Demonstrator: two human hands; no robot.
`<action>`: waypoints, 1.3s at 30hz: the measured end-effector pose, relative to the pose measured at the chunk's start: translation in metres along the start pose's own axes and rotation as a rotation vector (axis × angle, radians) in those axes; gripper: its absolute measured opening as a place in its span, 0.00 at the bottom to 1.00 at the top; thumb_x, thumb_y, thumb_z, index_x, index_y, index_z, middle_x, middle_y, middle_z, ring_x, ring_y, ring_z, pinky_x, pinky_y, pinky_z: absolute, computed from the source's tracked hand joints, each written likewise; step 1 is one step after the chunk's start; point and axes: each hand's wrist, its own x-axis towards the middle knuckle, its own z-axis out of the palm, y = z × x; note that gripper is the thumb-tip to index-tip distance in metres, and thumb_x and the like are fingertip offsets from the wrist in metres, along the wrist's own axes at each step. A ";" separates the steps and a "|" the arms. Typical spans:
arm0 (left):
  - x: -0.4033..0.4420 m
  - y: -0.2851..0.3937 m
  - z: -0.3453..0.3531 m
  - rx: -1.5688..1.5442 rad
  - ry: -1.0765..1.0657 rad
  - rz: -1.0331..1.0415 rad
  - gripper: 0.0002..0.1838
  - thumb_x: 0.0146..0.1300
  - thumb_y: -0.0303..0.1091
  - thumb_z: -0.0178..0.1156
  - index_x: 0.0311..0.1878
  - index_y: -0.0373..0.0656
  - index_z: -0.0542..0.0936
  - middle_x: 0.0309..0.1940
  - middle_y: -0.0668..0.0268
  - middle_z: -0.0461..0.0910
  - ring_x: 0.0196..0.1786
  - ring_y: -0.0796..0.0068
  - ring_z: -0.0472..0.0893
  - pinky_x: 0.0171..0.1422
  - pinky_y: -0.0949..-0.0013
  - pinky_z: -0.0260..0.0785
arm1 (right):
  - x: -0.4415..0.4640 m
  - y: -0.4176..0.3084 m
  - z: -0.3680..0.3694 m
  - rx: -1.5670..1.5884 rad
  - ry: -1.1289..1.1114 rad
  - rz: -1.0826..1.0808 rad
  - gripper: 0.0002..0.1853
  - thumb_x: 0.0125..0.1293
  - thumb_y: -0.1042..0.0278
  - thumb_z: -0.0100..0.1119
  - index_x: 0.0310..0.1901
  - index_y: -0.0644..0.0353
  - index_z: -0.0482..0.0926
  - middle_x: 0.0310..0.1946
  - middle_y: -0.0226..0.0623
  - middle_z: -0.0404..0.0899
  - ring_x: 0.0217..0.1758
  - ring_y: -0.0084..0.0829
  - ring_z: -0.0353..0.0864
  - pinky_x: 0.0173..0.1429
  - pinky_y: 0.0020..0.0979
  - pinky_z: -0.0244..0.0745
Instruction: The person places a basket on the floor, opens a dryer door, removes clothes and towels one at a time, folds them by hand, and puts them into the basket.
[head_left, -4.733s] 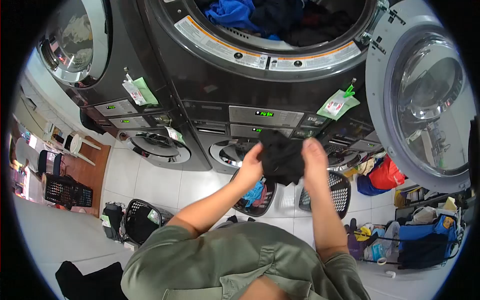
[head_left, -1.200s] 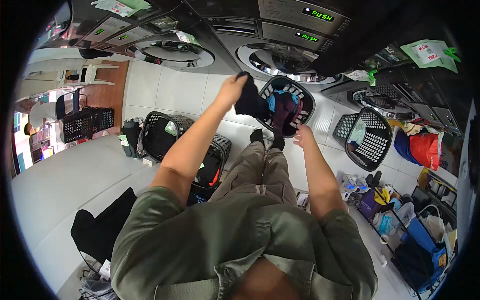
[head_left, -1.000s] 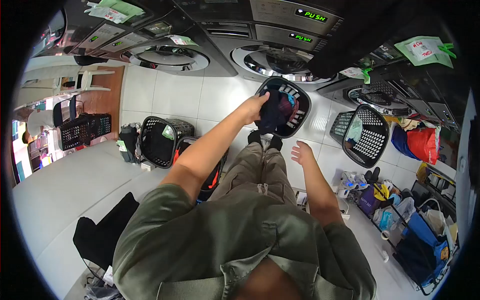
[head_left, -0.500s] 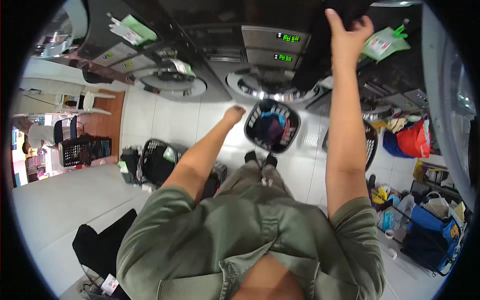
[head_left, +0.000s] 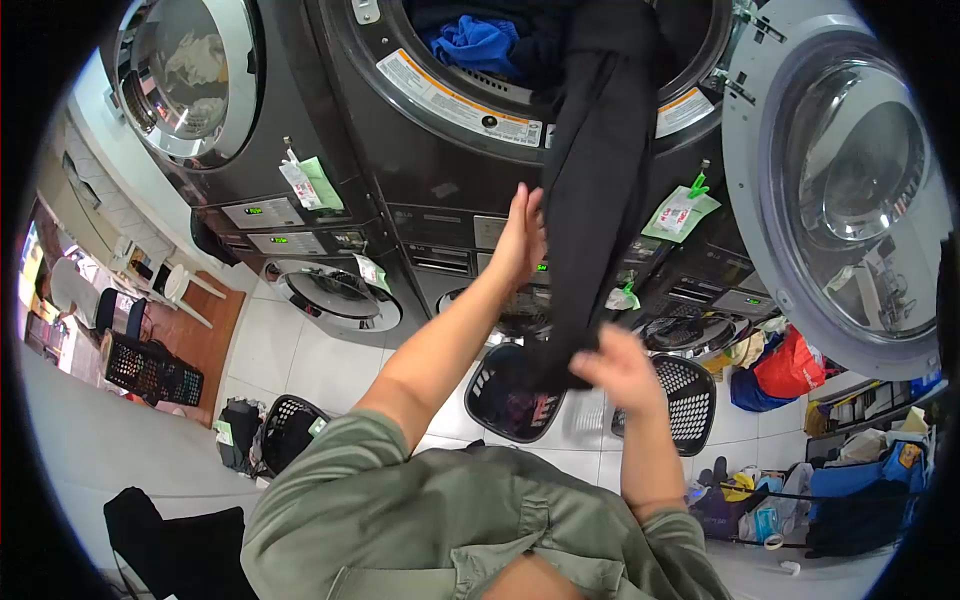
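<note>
A long black garment, perhaps trousers, hangs out of the open drum of a front-loading machine. Its lower end reaches over a black laundry basket on the floor. To the left of the cloth, my left hand is open, fingers stretched upward, with nothing in it. My right hand is at the garment's lower right edge, blurred by motion, so its grip is unclear. Blue cloth and other dark laundry lie inside the drum.
The round glass door stands swung out to the right. A second basket sits on the right floor, near a red bag. More machines line the left, one with a tag. A person is at far left.
The view has tilted up, bringing the open drum and door into sight. My left hand has risen beside the black garment. My right hand has come down to the garment's lower part.
</note>
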 end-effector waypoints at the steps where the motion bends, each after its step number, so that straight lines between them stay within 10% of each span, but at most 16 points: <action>1: 0.005 0.016 0.012 -0.001 -0.009 0.001 0.39 0.59 0.66 0.35 0.57 0.37 0.66 0.56 0.57 0.67 0.55 0.64 0.69 0.62 0.65 0.56 | -0.016 0.008 0.004 -0.089 -0.161 0.065 0.09 0.57 0.76 0.55 0.41 0.64 0.74 0.33 0.24 0.73 0.35 0.13 0.68 0.38 0.18 0.66; 5: 0.002 0.046 0.033 -0.086 -0.095 0.007 0.38 0.58 0.64 0.37 0.57 0.38 0.66 0.55 0.58 0.68 0.55 0.65 0.69 0.62 0.65 0.56 | -0.036 0.032 0.033 0.170 -0.058 0.164 0.10 0.57 0.75 0.54 0.41 0.68 0.73 0.31 0.29 0.75 0.35 0.16 0.70 0.38 0.22 0.66; 8: -0.019 0.043 0.029 -0.131 -0.124 -0.032 0.37 0.58 0.62 0.39 0.57 0.38 0.66 0.55 0.58 0.68 0.55 0.65 0.69 0.62 0.65 0.56 | -0.039 0.051 0.007 -0.347 0.119 0.425 0.11 0.51 0.72 0.59 0.33 0.66 0.69 0.30 0.32 0.73 0.32 0.20 0.68 0.38 0.24 0.66; 11: -0.039 0.045 0.018 -0.144 -0.136 -0.063 0.35 0.58 0.61 0.41 0.57 0.38 0.66 0.54 0.58 0.68 0.55 0.65 0.69 0.62 0.66 0.56 | -0.043 0.040 0.017 -0.551 0.732 -0.112 0.30 0.37 0.68 0.71 0.44 0.62 0.67 0.50 0.43 0.63 0.47 0.34 0.67 0.48 0.32 0.65; 14: -0.054 0.041 0.009 -0.151 -0.144 -0.095 0.34 0.57 0.59 0.42 0.57 0.38 0.66 0.54 0.58 0.69 0.55 0.66 0.69 0.62 0.66 0.56 | -0.031 0.010 0.048 -0.846 0.509 -0.542 0.36 0.33 0.62 0.72 0.48 0.56 0.67 0.60 0.51 0.53 0.65 0.53 0.49 0.62 0.48 0.52; 18: -0.076 0.018 0.009 -0.191 -0.141 -0.168 0.33 0.57 0.57 0.45 0.57 0.39 0.66 0.53 0.58 0.69 0.55 0.66 0.69 0.62 0.66 0.56 | -0.019 0.018 0.086 -0.985 -0.176 -0.238 0.34 0.40 0.48 0.65 0.51 0.50 0.70 0.63 0.38 0.54 0.64 0.49 0.51 0.62 0.55 0.46; 22: -0.086 0.017 0.007 -0.230 -0.149 -0.187 0.32 0.56 0.55 0.47 0.57 0.39 0.66 0.53 0.59 0.69 0.55 0.66 0.69 0.63 0.67 0.56 | -0.011 0.038 0.060 -0.838 0.514 -0.456 0.32 0.37 0.52 0.68 0.44 0.60 0.70 0.55 0.48 0.61 0.59 0.48 0.59 0.62 0.44 0.53; 27: -0.085 0.034 0.001 -0.198 -0.184 -0.180 0.31 0.56 0.52 0.50 0.57 0.39 0.66 0.52 0.59 0.70 0.55 0.67 0.69 0.63 0.67 0.56 | -0.019 0.098 0.051 -1.320 0.156 -0.137 0.24 0.42 0.53 0.63 0.39 0.59 0.75 0.38 0.40 0.75 0.47 0.42 0.71 0.59 0.55 0.52; 31: -0.085 0.037 -0.002 -0.105 -0.250 -0.221 0.30 0.55 0.50 0.52 0.57 0.40 0.66 0.51 0.59 0.70 0.55 0.67 0.69 0.63 0.67 0.56 | -0.003 0.119 -0.012 -0.910 0.201 0.033 0.05 0.47 0.71 0.57 0.28 0.60 0.77 0.25 0.33 0.77 0.33 0.33 0.76 0.47 0.37 0.68; 35: -0.092 0.027 -0.033 0.509 -0.541 -0.421 0.29 0.55 0.48 0.54 0.57 0.40 0.66 0.51 0.59 0.71 0.55 0.67 0.69 0.63 0.67 0.56 | 0.029 0.005 -0.040 -0.159 0.292 0.272 0.03 0.50 0.79 0.50 0.26 0.63 0.75 0.26 0.23 0.75 0.33 0.17 0.74 0.36 0.22 0.68; 39: -0.080 0.026 -0.122 1.745 -0.886 -0.666 0.29 0.54 0.46 0.57 0.57 0.40 0.66 0.50 0.60 0.71 0.55 0.68 0.69 0.63 0.68 0.56 | 0.070 0.002 -0.076 -0.431 0.089 0.384 0.08 0.49 0.77 0.51 0.33 0.66 0.76 0.30 0.32 0.76 0.34 0.24 0.74 0.42 0.24 0.68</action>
